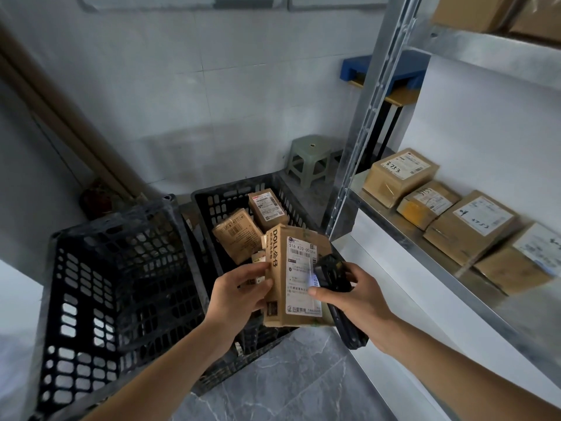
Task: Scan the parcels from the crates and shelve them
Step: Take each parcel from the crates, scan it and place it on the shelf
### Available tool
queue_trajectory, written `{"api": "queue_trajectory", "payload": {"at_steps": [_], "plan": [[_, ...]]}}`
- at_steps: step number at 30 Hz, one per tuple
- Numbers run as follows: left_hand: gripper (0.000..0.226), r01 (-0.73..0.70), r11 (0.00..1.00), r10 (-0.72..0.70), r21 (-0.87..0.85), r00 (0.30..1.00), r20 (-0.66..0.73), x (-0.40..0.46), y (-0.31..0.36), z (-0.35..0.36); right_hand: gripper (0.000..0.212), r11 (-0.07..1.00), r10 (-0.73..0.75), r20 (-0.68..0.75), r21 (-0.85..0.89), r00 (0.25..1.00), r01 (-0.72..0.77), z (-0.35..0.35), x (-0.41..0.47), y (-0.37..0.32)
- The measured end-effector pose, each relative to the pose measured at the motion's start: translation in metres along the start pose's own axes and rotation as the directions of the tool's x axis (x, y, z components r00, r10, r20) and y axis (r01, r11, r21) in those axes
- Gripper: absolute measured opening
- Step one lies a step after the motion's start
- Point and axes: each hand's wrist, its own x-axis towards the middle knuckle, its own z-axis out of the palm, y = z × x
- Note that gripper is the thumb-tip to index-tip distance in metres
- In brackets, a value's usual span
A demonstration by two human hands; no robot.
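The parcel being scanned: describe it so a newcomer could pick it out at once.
Start at the two black crates on the floor beside the metal shelf. Above the right-hand crate, the left hand holds up a tall cardboard parcel while the right hand aims a black scanner at its label. Unlike the parcels lying in the crate, it is held upright and reads DOLL down its side.
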Motion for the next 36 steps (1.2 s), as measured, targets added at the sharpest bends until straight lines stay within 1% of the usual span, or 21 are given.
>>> {"api": "queue_trajectory", "payload": {"at_steps": [3, 7, 12, 15, 18, 22, 28, 32, 36], "plan": [[0.026, -0.001, 1.000, 0.001, 0.015, 0.999, 0.044, -0.001, 0.002, 0.003, 0.052, 1.000, -0.004, -0.016, -0.025, 1.000, 0.004, -0.002, -0.001, 0.001], [0.039, -0.006, 0.996, 0.001, 0.093, 0.999, 0.054, 0.003, 0.001, 0.007, 0.054, 0.999, 0.008, -0.020, -0.043, 1.000, -0.009, -0.007, -0.004, 0.002], [0.027, -0.013, 0.985, 0.006, 0.172, 0.999, 0.045, 0.010, -0.003, 0.014, 0.060, 0.997, 0.008, -0.053, -0.076, 0.999, -0.012, -0.021, -0.012, 0.006], [0.026, -0.014, 0.984, 0.005, 0.178, 0.999, 0.050, 0.010, -0.006, 0.022, 0.059, 0.996, 0.002, -0.073, -0.086, 0.997, -0.008, -0.030, -0.018, 0.007], [0.031, -0.044, 0.977, 0.029, 0.209, 0.997, 0.074, 0.010, -0.005, 0.030, 0.057, 0.993, -0.010, -0.070, -0.117, 0.998, 0.001, -0.039, -0.024, 0.010], [0.035, -0.128, 0.926, 0.091, 0.355, 0.989, 0.118, 0.011, 0.000, 0.038, 0.059, 0.988, 0.012, -0.077, -0.153, 0.997, -0.024, -0.049, -0.028, 0.014], [0.044, -0.165, 0.897, 0.104, 0.411, 0.980, 0.167, 0.008, 0.010, 0.050, 0.060, 0.948, -0.055, -0.125, -0.317, 0.991, 0.013, -0.071, -0.038, 0.012], [0.045, -0.185, 0.890, 0.116, 0.416, 0.976, 0.187, 0.001, 0.018, 0.061, 0.067, 0.874, -0.108, -0.137, -0.485, 0.985, 0.028, -0.092, -0.053, 0.008], [0.045, -0.211, 0.886, 0.136, 0.414, 0.970, 0.203, -0.009, 0.030, 0.072, 0.072, 0.777, -0.103, -0.106, -0.630, 0.989, 0.014, -0.113, -0.071, 0.002]]}}
